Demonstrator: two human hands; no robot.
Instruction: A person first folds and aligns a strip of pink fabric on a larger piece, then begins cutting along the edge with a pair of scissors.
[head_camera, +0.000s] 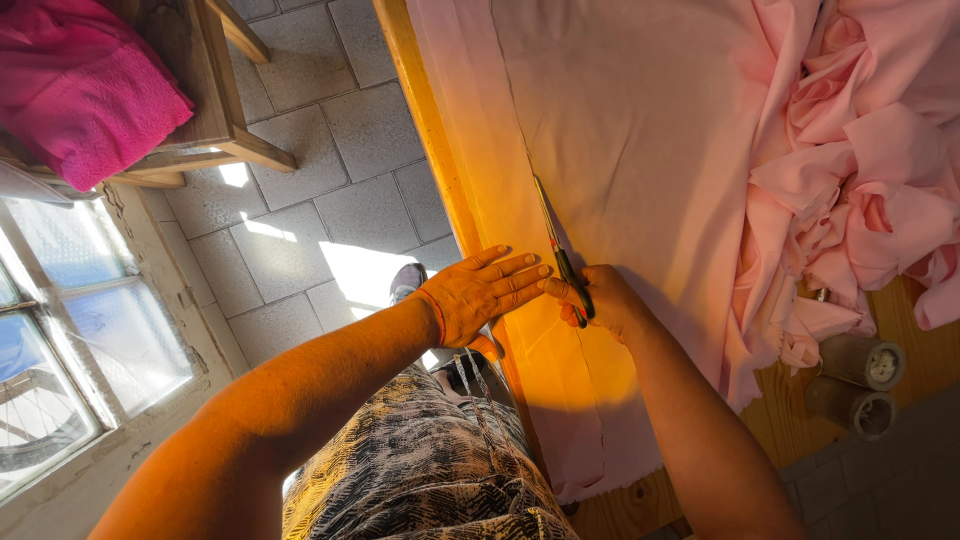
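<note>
A wide sheet of pale pink fabric (640, 130) lies flat on a wooden table (425, 110). My right hand (600, 300) grips a pair of scissors (558, 245) whose blades point away from me along a cut line in the cloth. My left hand (480, 290) rests flat, fingers spread, on the fabric strip at the table's edge, just left of the scissors and touching my right hand's fingers.
A bunched heap of the same pink fabric (860, 170) fills the table's right side. Two thread spools (860, 385) lie below it. A wooden chair (215, 110) with a magenta cloth (85, 85) stands on the tiled floor (330, 180) beside a window (70, 340).
</note>
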